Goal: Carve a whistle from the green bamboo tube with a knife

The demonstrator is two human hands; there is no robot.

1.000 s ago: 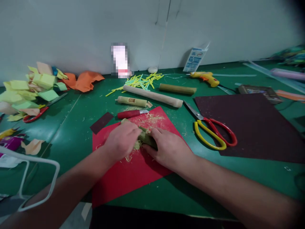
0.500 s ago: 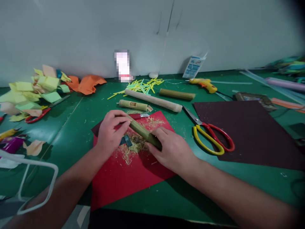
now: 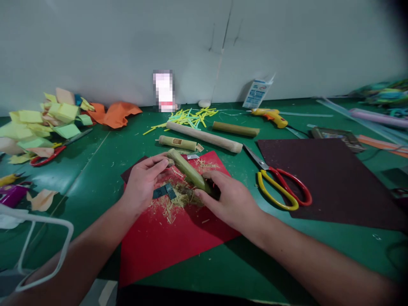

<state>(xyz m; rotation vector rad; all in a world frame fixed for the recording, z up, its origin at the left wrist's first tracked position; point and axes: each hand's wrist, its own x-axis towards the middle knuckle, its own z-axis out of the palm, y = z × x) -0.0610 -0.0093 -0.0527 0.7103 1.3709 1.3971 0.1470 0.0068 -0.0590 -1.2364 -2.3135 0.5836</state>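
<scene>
A green bamboo tube (image 3: 190, 171) slants over the red sheet (image 3: 172, 246).

A bamboo tube (image 3: 188, 170) sits between my left hand (image 3: 142, 178) and right hand (image 3: 234, 202), over a sheet (image 3: 159, 253); scissors (image 3: 264, 165) lie right, glue gun (image 3: 270, 117) behind them.

No word, number or brand is coming through legibly here. A white-and-blue drink carton (image 3: 256, 94), tilting beside the wall (image 3: 111, 51) at the back of the desk (image 3: 95, 170), is carrying the clearest printing: blue blocks are covering its front, and a small emblem is sitting near the top right, but the lettering is appearing too small and blurred to read. A bright upright screen (image 3: 163, 89) to the left of the carton is showing only coarse pixels, with a reddish band running along its bottom. A flat dark box (image 3: 338, 139) at the right is bearing a patterned face, its markings blurring beyond reading.
</scene>
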